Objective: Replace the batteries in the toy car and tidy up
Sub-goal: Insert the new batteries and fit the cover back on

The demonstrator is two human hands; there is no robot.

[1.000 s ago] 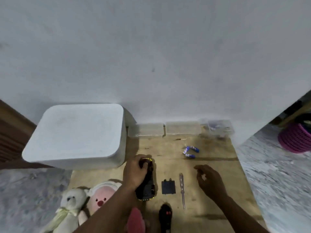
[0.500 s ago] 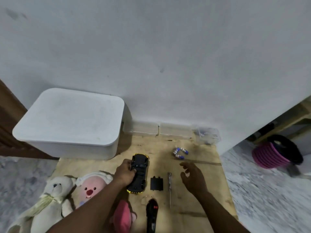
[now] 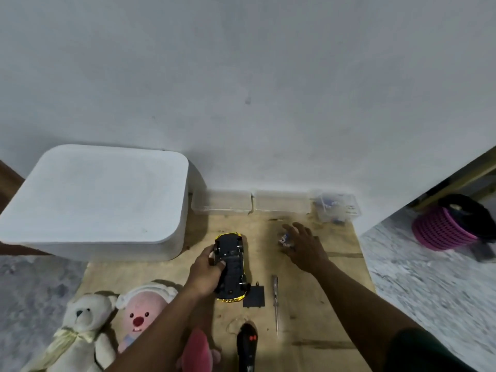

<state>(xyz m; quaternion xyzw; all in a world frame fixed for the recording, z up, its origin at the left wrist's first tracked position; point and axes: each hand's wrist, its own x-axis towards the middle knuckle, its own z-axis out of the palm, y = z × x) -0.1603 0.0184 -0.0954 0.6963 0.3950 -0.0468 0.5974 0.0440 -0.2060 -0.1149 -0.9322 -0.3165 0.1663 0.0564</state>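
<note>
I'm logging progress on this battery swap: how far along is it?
Done: the cover is off, lying beside the car; the screwdriver is set down. In hand: the left hand grips the upturned car, the right hand is open over the blue batteries. Left: likely fitting batteries, screwing the cover back, tidying up. Whether the compartment is empty, I cannot tell.

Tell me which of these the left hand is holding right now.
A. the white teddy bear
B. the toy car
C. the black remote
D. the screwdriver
B: the left hand is curled round the toy car, which lies wheels up, while the screwdriver, the remote and the teddy bear lie apart from it.
</note>
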